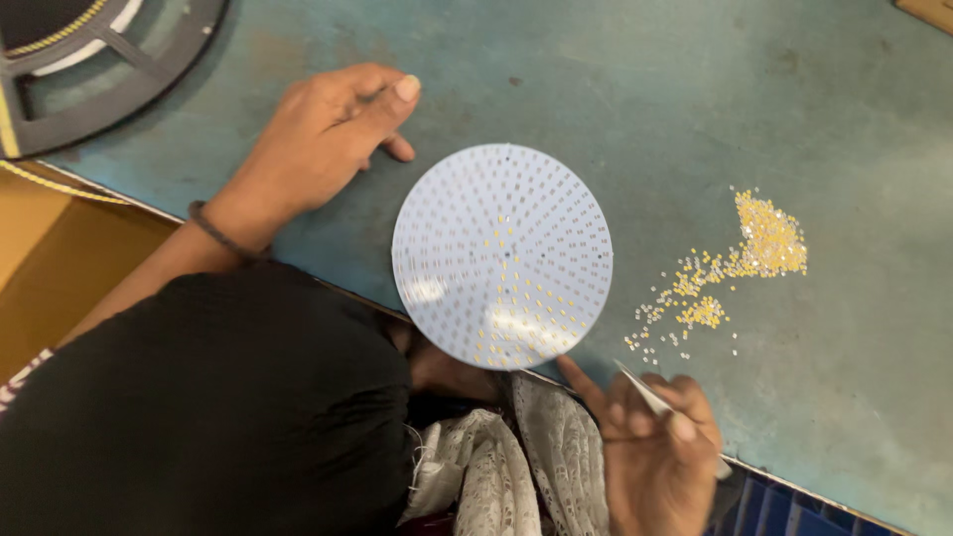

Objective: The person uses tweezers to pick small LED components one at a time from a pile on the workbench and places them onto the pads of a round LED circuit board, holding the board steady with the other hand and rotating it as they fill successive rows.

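Head view: left hand rests loosely curled on the bench, holding nothing, beside the round white board. Right hand pinches tweezers near the yellow chips.

Black reel on blue-green table

A round circuit board is lying on the desk, near its front edge. To the right of the board, a heap of small loose components is sitting on the desk, with more of them trailing from it toward the board. The left hand is resting on the desk to the left of the board, just behind it. The right hand is holding tweezers at the front edge, their tip lying between board and scattered components. A large reel is lying at the far left corner.
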`<action>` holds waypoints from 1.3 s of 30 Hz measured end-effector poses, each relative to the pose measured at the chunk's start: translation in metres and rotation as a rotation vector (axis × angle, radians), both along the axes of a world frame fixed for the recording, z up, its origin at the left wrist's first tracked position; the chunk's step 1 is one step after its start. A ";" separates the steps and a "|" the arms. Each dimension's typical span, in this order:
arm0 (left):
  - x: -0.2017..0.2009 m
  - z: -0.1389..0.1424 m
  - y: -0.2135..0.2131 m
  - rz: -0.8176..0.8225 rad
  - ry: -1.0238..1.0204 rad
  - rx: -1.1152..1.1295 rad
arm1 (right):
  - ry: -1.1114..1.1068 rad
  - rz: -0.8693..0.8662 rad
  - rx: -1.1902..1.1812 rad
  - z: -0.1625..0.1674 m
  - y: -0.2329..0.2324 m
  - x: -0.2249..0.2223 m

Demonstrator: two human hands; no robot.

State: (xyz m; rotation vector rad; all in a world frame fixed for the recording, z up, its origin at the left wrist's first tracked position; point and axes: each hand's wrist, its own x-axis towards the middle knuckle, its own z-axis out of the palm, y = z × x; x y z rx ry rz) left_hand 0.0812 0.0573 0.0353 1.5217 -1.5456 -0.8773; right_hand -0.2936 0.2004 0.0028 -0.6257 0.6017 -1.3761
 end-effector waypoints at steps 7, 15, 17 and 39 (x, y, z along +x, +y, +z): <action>-0.011 0.002 -0.046 -0.127 -0.034 -0.066 | 0.060 0.111 -0.041 -0.010 -0.025 0.019; -0.059 0.019 -0.076 -0.298 -0.165 -0.310 | 0.526 0.314 -0.289 -0.011 -0.034 -0.099; -0.070 0.040 -0.066 -0.364 -0.162 -0.399 | 0.632 0.420 -0.287 -0.008 -0.039 -0.110; 0.037 0.049 0.039 0.017 0.054 -0.109 | 1.477 0.955 -1.128 -0.032 -0.074 -0.153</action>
